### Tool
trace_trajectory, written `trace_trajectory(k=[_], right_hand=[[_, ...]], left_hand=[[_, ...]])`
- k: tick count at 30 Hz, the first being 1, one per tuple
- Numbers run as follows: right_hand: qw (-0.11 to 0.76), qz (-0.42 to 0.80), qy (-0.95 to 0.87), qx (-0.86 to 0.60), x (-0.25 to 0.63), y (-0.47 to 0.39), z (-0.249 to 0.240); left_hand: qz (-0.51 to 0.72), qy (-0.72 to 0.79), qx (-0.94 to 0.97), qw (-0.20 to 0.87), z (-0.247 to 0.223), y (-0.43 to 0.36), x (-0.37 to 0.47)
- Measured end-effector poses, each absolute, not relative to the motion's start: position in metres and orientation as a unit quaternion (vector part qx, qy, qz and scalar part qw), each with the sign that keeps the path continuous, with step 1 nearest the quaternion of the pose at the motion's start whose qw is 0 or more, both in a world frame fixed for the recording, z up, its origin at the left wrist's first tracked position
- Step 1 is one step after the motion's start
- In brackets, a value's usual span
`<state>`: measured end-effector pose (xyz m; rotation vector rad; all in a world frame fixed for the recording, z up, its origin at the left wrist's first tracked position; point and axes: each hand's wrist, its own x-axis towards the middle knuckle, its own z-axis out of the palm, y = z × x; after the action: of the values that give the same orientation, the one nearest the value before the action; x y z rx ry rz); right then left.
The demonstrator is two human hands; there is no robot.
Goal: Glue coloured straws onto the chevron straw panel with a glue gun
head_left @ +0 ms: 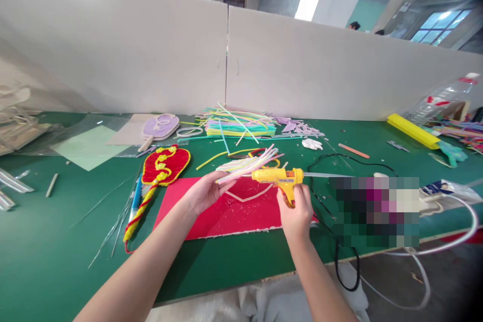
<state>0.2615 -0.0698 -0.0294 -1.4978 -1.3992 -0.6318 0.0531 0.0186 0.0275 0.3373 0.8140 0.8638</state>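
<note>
Grip closed around the yellow glue gun, right hand extends forward, wrist raised.

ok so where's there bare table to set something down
Widest is the near left of the green table, left of the thin wires. A narrower gap lies between the red sheet and the table's front edge. Crowded: the strip pile behind it, the black cord right of the glue gun.

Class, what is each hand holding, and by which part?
Right hand: yellow glue gun, by its handle. Left hand: bundle of pale stems, near its left end.
</note>
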Motion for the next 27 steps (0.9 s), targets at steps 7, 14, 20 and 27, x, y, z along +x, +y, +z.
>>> trace_trajectory(k=[7, 14, 20, 27], right_hand=[[0.492, -0.259, -0.556, -0.618, 0.2638, -0.0693, -0.0319], [0.489, -0.266, -0.556, -0.617, 0.2636, -0.0689, -0.0318], [0.484, -0.252, -0.560, -0.623, 0.2623, -0.0690, -0.0301], [0.488, -0.250, -0.555, -0.625, 0.2624, -0.0689, -0.0302]], left_hand=[[0.412, 0.400, 0.147, 0.805, 0.0332, 0.0193, 0.0515], [0.413, 0.395, 0.156, 0.806, 0.0333, 0.0190, 0.0524], [0.410, 0.392, 0.155, 0.809, 0.0303, 0.0203, 0.0513], [0.411, 0.387, 0.156, 0.811, 0.0294, 0.0203, 0.0511]])
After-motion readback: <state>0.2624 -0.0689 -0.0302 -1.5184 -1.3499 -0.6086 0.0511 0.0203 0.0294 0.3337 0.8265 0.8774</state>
